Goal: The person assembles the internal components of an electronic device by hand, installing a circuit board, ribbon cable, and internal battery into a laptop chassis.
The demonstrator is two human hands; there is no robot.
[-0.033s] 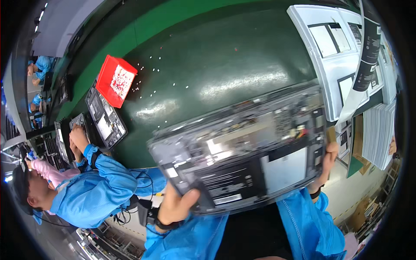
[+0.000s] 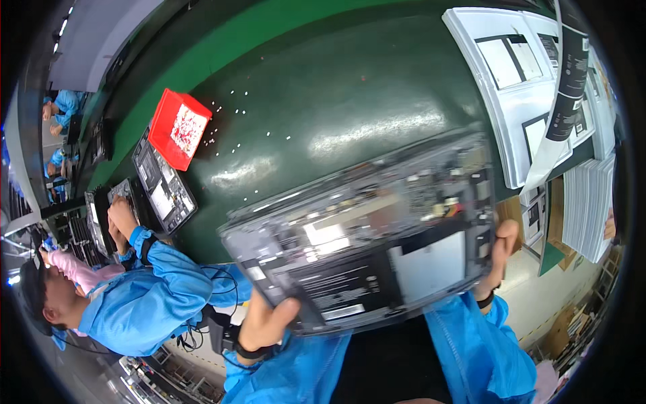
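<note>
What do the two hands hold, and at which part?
Both hold one opened laptop chassis: left hand at its near-left corner, right hand at its right edge.

An opened laptop chassis (image 2: 363, 236) is being held up above the dark green work surface, its inner side facing the camera and its long edge tilting upward toward the right. It is showing grey circuit boards and small components along its upper half, a black battery-like panel with a pale label at lower left, and a plain light rectangle at lower right. Its lower left corner and its right edge are sitting in the person's grip.
</note>
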